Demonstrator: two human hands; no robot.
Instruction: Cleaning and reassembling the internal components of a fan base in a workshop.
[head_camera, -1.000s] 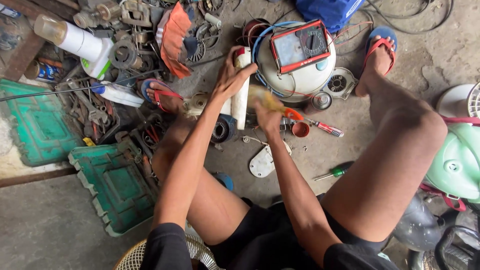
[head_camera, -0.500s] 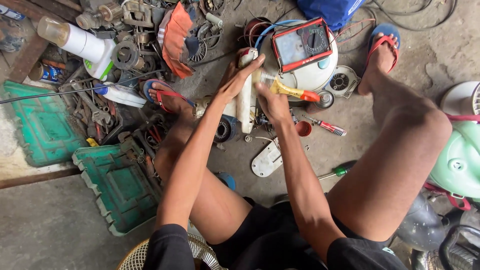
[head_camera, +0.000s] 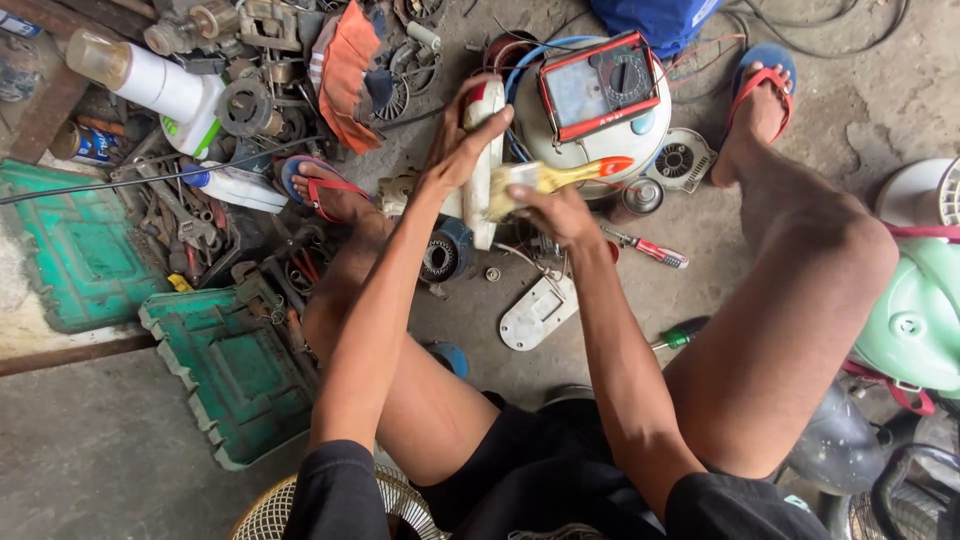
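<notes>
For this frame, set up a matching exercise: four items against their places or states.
Things:
1. paintbrush
2. white housing
3. multimeter
4. red screwdriver

Places or states:
A. lying on the floor
B. held in the left hand
C. resting on the round white appliance
D. held in the right hand

Pairs: 1-D, 2-B, 3-C, 4-A

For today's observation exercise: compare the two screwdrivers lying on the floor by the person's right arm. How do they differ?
The red-handled screwdriver lies nearer the right hand, in full view, shaft and handle both showing. The green-handled screwdriver lies closer to the person's body, beside the thigh, and only its handle shows clearly. The red one's handle carries pale bands; the green one's has a dark band. Both rest untouched on the concrete floor.
</notes>
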